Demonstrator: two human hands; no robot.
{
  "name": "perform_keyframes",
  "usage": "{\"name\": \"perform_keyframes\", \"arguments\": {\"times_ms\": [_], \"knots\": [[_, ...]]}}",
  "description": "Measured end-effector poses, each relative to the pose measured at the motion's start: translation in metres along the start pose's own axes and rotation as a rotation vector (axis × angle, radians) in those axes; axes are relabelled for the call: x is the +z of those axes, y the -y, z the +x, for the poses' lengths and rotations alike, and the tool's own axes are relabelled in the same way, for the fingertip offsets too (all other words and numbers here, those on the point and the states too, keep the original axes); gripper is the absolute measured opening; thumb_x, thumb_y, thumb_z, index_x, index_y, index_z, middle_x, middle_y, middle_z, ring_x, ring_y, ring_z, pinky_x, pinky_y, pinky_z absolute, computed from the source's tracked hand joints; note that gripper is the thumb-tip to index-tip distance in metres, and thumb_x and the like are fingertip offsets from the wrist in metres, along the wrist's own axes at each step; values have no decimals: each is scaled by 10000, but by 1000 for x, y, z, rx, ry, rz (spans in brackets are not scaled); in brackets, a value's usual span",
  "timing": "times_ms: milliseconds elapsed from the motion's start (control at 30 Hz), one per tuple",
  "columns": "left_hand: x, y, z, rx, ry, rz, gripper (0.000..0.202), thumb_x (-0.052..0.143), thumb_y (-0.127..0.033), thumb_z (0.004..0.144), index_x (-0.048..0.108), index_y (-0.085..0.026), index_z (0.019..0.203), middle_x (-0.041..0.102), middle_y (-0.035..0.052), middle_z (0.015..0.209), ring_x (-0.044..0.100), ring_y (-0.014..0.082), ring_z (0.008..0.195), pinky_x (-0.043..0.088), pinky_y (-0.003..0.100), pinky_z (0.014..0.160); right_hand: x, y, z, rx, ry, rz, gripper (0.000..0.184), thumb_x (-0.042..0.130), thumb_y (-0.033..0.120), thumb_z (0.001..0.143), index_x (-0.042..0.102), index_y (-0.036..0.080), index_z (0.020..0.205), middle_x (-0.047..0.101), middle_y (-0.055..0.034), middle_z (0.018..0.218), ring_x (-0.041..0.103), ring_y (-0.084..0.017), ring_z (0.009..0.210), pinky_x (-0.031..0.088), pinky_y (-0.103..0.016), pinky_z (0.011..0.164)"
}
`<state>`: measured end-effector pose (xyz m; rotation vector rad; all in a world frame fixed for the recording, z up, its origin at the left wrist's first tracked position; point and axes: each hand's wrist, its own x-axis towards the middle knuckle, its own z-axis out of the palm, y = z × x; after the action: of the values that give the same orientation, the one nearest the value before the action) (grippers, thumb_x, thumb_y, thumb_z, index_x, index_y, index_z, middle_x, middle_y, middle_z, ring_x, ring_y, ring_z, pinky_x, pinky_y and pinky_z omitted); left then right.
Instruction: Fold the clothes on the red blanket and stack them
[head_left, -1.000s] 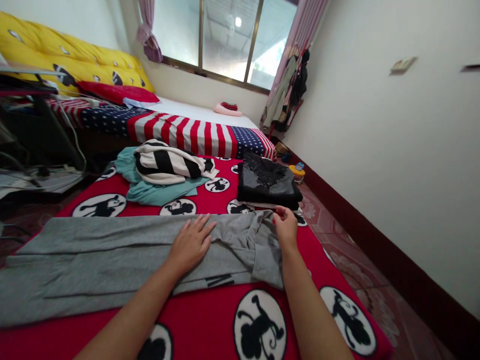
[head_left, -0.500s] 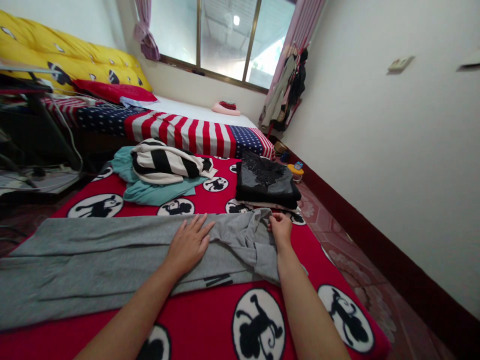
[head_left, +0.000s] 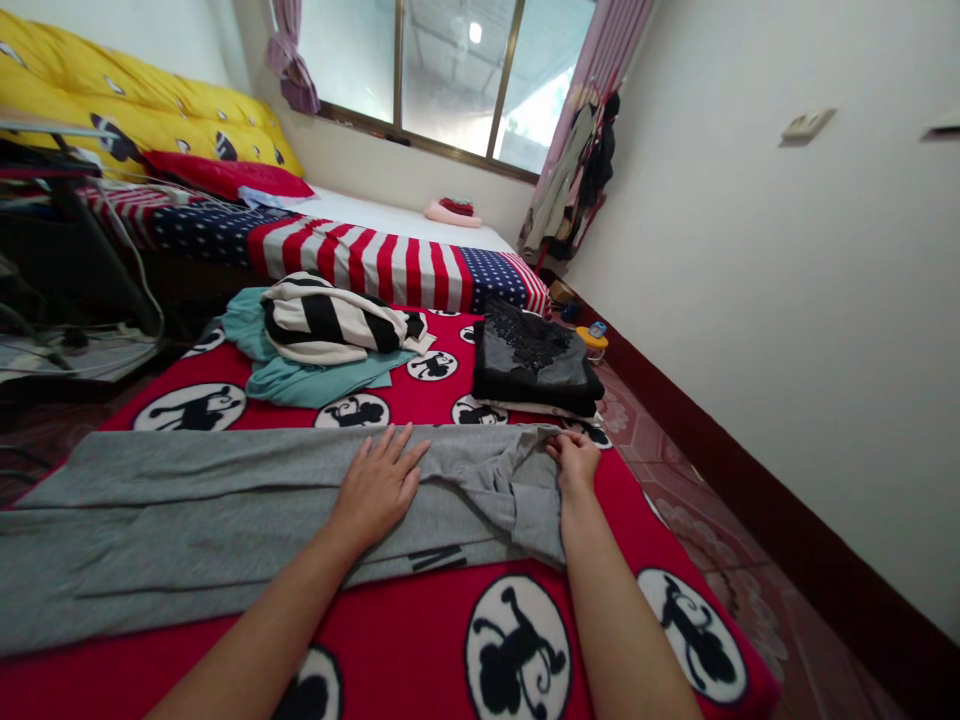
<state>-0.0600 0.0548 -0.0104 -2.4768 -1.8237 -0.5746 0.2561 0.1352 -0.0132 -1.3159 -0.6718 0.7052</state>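
Grey sweatpants [head_left: 225,520] lie lengthwise across a red blanket [head_left: 397,650] patterned with black monkeys in white circles. The waist end is at the right, bunched and partly turned over, and a small black striped mark shows near the lower edge. My left hand [head_left: 381,485] rests flat on the upper part of the pants, fingers spread. At the far right corner of the waistband, my right hand [head_left: 576,460] pinches the fabric between thumb and fingers.
Beyond the pants sit a loose heap with a black-and-white striped garment [head_left: 337,320] over a teal garment [head_left: 315,378], and a folded dark clothes stack [head_left: 532,365]. A low bed [head_left: 360,258] stands behind. At the right runs a white wall [head_left: 787,270].
My right hand has moved slightly right and away, drawing the waistband corner with it, so the bunched fabric is a little flatter. My left hand stays in place.
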Motion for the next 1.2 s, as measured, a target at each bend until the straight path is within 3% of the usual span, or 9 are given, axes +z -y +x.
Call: {"name": "perform_keyframes", "arguments": {"times_ms": [167,300,400,567,733,833,933,1033,1200], "knots": [[1,1,0,0,-10,-14,471,395,-323,931,515,-314,1386,400,46,1532,330,297,1427,282,551,1132,-2,9,-9,-27,-25,-154,151,638,312,625,583,174,650,540,49,480,541,-120,393,264,-178,298],[1,1,0,2,-8,1,470,398,-317,932,515,-309,1387,398,46,1533,330,297,1427,282,549,1134,-2,14,-12,-59,5,-255,394,506,531,776,638,161,752,555,31,499,473,-113,356,285,-221,338],[0,0,0,4,-1,15,470,398,-316,935,512,-304,1391,398,49,1533,331,299,1426,280,550,1136,-1,13,-12,-130,57,-360,496,528,613,753,700,151,810,624,0,572,530,-138,463,367,-238,431],[-2,-2,0,-1,3,28,463,400,-300,939,515,-307,1387,394,44,1535,332,290,1427,289,544,1132,-5,10,-15,-230,142,-555,304,623,462,640,737,185,688,714,-37,702,628,-217,697,448,-285,635],[-2,-2,-1,0,-8,25,461,417,-298,936,514,-310,1387,400,40,1532,336,288,1425,290,538,1133,-9,12,-17,-288,67,-726,294,562,413,673,738,181,711,732,-87,822,630,-254,769,447,-320,675],[-2,-2,-1,0,-11,20,460,414,-296,939,513,-307,1388,399,43,1533,335,289,1425,289,540,1133,-6,14,-21,-302,105,-797,305,573,439,697,757,216,794,732,-61,806,630,-245,751,455,-323,679],[-2,-2,-1,-1,-14,15,462,419,-294,937,510,-308,1390,398,44,1533,334,289,1426,288,540,1133,-3,14,-25,-333,125,-868,215,615,400,668,751,248,734,734,-46,829,627,-261,821,457,-348,744],[-2,-2,-1,0,-14,10,462,422,-296,936,512,-308,1388,404,45,1529,339,291,1423,287,542,1132,-2,15,-26,-364,104,-907,172,579,330,676,722,237,651,732,-55,848,624,-268,870,457,-360,783],[-2,-2,-1,-2,-15,8,462,419,-298,936,512,-310,1388,405,42,1530,340,291,1422,288,540,1130,-4,15,-20,-391,-5,-922,257,486,290,747,724,213,689,718,-93,987,625,-255,923,467,-356,806]]}}
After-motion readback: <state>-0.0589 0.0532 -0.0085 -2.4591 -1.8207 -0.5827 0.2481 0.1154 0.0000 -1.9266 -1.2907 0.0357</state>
